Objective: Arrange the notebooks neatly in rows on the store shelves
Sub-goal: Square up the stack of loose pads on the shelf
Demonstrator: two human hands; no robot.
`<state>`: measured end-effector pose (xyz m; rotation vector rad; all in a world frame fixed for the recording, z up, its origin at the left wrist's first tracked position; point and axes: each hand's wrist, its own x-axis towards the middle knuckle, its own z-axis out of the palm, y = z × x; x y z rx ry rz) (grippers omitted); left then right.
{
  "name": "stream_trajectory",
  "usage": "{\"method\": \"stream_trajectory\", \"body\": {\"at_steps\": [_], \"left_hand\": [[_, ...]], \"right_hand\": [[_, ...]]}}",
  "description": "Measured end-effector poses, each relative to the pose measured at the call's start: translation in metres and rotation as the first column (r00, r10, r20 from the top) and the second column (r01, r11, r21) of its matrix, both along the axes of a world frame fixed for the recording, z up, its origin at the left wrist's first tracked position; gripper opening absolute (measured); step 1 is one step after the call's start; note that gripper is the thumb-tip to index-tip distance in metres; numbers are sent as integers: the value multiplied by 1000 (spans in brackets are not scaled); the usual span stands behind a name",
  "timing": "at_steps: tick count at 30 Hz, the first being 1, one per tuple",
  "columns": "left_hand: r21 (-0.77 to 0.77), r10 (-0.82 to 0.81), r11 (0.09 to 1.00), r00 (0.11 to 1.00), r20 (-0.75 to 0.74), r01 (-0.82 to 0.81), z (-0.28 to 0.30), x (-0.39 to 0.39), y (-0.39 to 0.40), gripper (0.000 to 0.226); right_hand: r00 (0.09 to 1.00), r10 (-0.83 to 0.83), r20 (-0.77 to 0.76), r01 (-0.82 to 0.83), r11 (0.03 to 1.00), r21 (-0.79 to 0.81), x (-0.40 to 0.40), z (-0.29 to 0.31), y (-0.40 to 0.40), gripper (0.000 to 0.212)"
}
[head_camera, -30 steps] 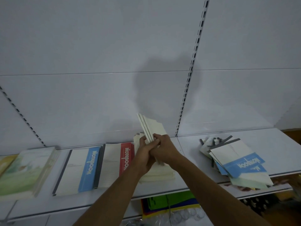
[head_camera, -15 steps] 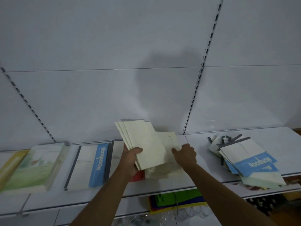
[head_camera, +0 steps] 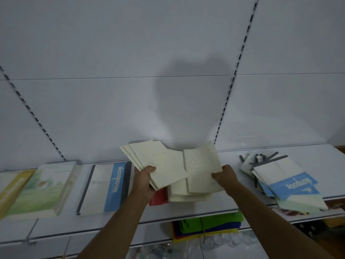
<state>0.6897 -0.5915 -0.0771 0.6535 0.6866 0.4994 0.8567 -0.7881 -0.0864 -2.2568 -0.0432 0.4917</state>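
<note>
My left hand point(head_camera: 144, 181) grips a small fan of cream notebooks point(head_camera: 158, 163), lifted and tilted left above the white shelf point(head_camera: 186, 210). My right hand point(head_camera: 225, 179) holds another cream notebook point(head_camera: 200, 165) by its right edge, over a cream stack point(head_camera: 186, 195) lying on the shelf. A red notebook point(head_camera: 158, 198) peeks out under my left wrist. To the left lie a blue-banded notebook point(head_camera: 104, 187) and a green illustrated stack point(head_camera: 43, 189). A messy pile with blue-banded covers point(head_camera: 285, 182) lies at the right.
A yellow-edged stack point(head_camera: 9, 187) sits at the far left. Slotted uprights point(head_camera: 235, 75) run up the white back panel. Below the shelf edge, bright green and yellow folders point(head_camera: 207, 227) and clear packaged items show on a lower level.
Both hands first held one upright bundle together. They have split it: the left hand carried several notebooks leftward, the right hand took one to the right and lifted it higher.
</note>
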Motion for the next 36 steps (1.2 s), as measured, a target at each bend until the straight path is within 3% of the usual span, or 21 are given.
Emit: {"method": "stream_trajectory", "body": {"at_steps": [4, 8, 13, 17, 20, 23, 25, 29, 32, 34, 36], "left_hand": [[-17, -12, 1000, 1000, -16, 11, -3, 6, -5, 54], [-31, -25, 999, 1000, -15, 25, 0, 10, -11, 54], [-39, -175, 984, 984, -43, 174, 8, 8, -22, 43], [-58, -280, 959, 958, -67, 277, 11, 9, -28, 38], [-24, -360, 933, 927, -104, 360, 14, 14, -33, 30], [18, -395, 915, 904, -165, 403, 16, 21, -44, 25], [41, -413, 904, 894, -172, 425, 18, 26, -50, 31], [100, -486, 853, 849, -210, 513, 26, 30, -54, 20], [116, -533, 812, 809, -249, 571, 24, 36, -50, 25], [120, -504, 824, 812, -295, 554, 24, 43, -47, 24], [248, -413, 806, 811, -416, 538, 20, 50, -41, 33]], "right_hand": [[999, 29, -13, -29, 999, 29, -3, -2, -10, 37], [990, 125, 59, -122, 991, -50, -14, -8, -1, 35], [984, 173, 30, -169, 981, -90, -25, -11, 14, 20], [979, 201, 38, -201, 979, -25, -23, -15, 7, 35], [975, 79, 210, -99, 991, 90, -22, -4, 2, 39], [992, 123, 23, -125, 963, 239, -21, 5, 9, 49], [976, 215, -47, -200, 958, 207, -20, 9, 13, 49], [966, 256, -44, -235, 933, 271, -11, 1, 9, 49], [959, 281, -20, -268, 932, 242, -8, -2, 5, 49], [958, 283, 38, -284, 932, 227, -9, -1, 8, 48], [965, 246, 92, -260, 945, 199, -8, -3, 13, 49]]}}
